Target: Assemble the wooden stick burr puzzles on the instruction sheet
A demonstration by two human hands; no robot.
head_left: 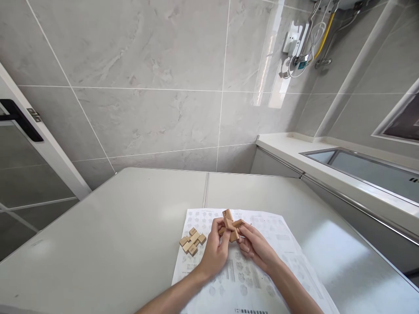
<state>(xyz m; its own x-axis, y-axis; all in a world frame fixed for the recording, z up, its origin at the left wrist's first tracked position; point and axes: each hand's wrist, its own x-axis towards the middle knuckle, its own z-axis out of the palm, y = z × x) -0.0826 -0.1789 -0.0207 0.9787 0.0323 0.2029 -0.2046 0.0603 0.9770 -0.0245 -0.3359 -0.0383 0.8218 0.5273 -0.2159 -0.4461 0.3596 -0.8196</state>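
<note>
Between my two hands is a partly interlocked wooden burr puzzle [229,224], its light-brown notched pieces crossing one another. My left hand [216,248] grips it from the left, thumb in front and fingers curled behind. On the other side, my right hand [257,246] pinches the arm that sticks out to the right. Dark marks show on some piece ends. Left of my left hand, a second cluster of interlocked wooden pieces [193,240] lies on the edge of a printed instruction sheet [288,261]. Both hands are above this sheet, which shows small grey diagrams.
The sheet lies on a white folding table [131,231] with a seam across it. Behind stands a grey tiled wall [147,122]. At right is a counter [281,144] with an inset sink [360,168]; at left, a door with a black handle [22,120].
</note>
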